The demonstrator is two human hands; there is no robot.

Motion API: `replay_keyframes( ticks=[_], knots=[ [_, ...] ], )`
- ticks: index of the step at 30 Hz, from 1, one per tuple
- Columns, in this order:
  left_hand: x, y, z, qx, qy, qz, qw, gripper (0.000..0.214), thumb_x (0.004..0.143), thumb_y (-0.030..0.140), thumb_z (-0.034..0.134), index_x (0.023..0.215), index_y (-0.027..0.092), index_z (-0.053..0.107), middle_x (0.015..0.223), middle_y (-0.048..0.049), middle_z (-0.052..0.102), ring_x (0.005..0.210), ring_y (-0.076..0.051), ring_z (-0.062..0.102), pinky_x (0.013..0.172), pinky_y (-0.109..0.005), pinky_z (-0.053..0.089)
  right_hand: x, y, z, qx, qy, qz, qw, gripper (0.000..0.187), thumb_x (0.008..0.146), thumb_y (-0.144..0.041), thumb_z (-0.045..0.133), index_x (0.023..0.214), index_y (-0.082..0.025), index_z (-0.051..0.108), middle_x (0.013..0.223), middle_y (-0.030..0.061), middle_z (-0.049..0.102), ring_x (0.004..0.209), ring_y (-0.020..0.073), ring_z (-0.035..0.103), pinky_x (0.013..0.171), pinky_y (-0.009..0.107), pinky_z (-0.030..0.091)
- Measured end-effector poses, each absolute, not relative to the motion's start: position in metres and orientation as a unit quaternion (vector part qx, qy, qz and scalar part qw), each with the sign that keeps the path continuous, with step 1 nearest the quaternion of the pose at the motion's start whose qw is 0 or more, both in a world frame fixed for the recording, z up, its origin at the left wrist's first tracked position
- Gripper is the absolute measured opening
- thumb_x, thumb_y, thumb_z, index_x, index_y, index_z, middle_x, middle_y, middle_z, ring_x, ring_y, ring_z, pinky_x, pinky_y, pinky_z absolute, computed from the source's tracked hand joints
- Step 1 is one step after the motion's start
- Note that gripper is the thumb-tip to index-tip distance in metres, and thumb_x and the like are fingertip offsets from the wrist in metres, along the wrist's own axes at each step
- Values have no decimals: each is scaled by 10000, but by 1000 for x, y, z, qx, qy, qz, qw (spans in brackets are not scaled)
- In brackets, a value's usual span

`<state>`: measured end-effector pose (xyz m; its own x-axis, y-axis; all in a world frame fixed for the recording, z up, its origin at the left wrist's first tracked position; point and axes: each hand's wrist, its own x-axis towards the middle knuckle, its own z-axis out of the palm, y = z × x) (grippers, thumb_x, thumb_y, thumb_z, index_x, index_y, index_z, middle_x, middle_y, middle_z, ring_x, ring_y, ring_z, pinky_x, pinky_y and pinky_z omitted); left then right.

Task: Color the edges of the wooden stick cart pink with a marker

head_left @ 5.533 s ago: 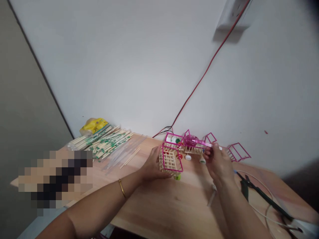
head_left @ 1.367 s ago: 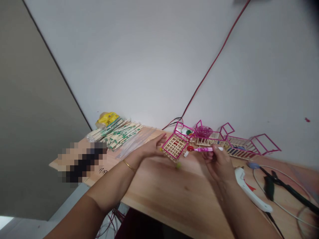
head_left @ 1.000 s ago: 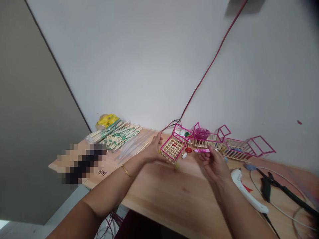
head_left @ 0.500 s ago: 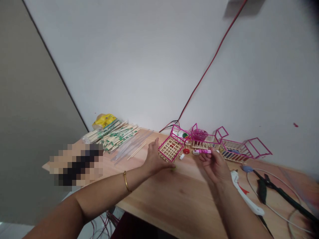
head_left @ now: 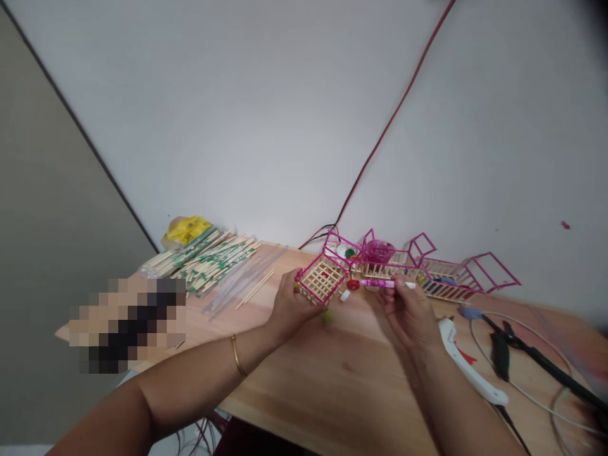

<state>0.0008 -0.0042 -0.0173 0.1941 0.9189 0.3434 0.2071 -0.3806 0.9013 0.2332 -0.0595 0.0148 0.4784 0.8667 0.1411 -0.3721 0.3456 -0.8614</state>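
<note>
My left hand [head_left: 293, 306] is closed around the side of a small basket-like cart [head_left: 323, 278] built of wooden sticks, with pink-painted rims and a pink frame at its back. A yellow-green round piece [head_left: 327, 315] shows blurred just below it. In my right hand [head_left: 408, 307] is a pink marker [head_left: 382, 284] with a white end, pinched between thumb and fingers, its other end towards the cart but apart from the basket. Between the two hands are a red round cap [head_left: 353, 285] and a small white cap [head_left: 345, 295].
Two more pink-framed stick carts [head_left: 449, 286] and a pink-stained cup [head_left: 380, 251] stand along the wall. At right lie a white glue gun [head_left: 470, 367], pliers [head_left: 510, 339] and cables. Chopsticks [head_left: 218, 259], plastic sleeves [head_left: 237, 278] and a yellow bag [head_left: 185, 231] lie at left.
The marker has risen slightly and turned level, its left end nearer the cart. The cart has tilted slightly in my left hand. The view has shifted a little.
</note>
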Motion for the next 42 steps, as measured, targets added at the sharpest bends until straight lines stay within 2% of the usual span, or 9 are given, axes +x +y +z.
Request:
replay_keyframes(
  ticks=[2,7,14,17,21,23,27,32,42],
  knots=[
    [-1,0,-18,679,413,478,374,848,557,326,892,1294,215,489,1280,-95,542,1211,-295,542,1039,-477,470,232,-59,14,-410,-306,397,762,407,592,-401,907,826,-208,636,654,-67,531,576,49,499,525,186,443],
    [-5,8,-18,685,447,428,383,1215,374,330,967,1428,202,378,1401,-141,494,1332,-362,462,1134,-524,384,231,-61,14,-417,-309,378,767,396,548,-374,929,792,-216,660,645,-63,545,561,45,495,520,186,443],
    [-7,9,-12,680,458,405,405,1292,384,362,958,1476,174,294,1383,-159,538,1305,-357,507,1095,-508,421,231,-62,14,-425,-333,365,758,379,580,-379,911,837,-228,676,592,-73,516,532,47,470,539,201,459],
    [-6,8,-8,685,463,402,394,1195,384,320,950,1412,169,360,1347,-152,562,1269,-353,532,1060,-495,448,228,-60,13,-430,-357,355,750,362,627,-427,880,829,-211,672,586,-70,500,531,49,462,553,217,465],
    [-5,5,-5,684,448,419,395,835,467,306,923,1181,184,507,1185,-92,634,1084,-281,622,920,-412,519,226,-60,10,-434,-387,316,749,330,707,-467,821,838,-219,648,588,-69,504,535,61,472,553,223,446],
    [-5,5,-5,677,445,427,401,758,491,312,920,1121,188,517,1125,-67,645,1021,-253,632,871,-383,525,226,-62,9,-438,-400,288,752,306,740,-462,800,874,-232,649,615,-60,539,558,73,505,561,226,443],
    [-6,4,-9,672,455,432,393,803,453,299,944,1122,201,512,1127,-51,630,1031,-244,615,883,-379,511,225,-71,9,-460,-431,239,739,250,771,-396,793,901,-227,663,700,-26,622,624,100,577,598,243,471],
    [-7,5,-13,687,445,434,377,834,438,345,957,1133,202,519,1143,-56,613,1036,-249,601,892,-394,496,220,-80,14,-500,-556,130,652,148,863,-362,697,889,-218,674,691,-11,640,614,112,603,587,239,490],
    [-7,5,-16,705,439,426,360,804,457,361,950,1127,213,532,1135,-54,611,1031,-252,603,872,-390,495,221,-80,11,-549,-598,111,574,182,887,-399,658,910,-220,682,704,-5,642,615,116,597,587,232,495]
  ],
)
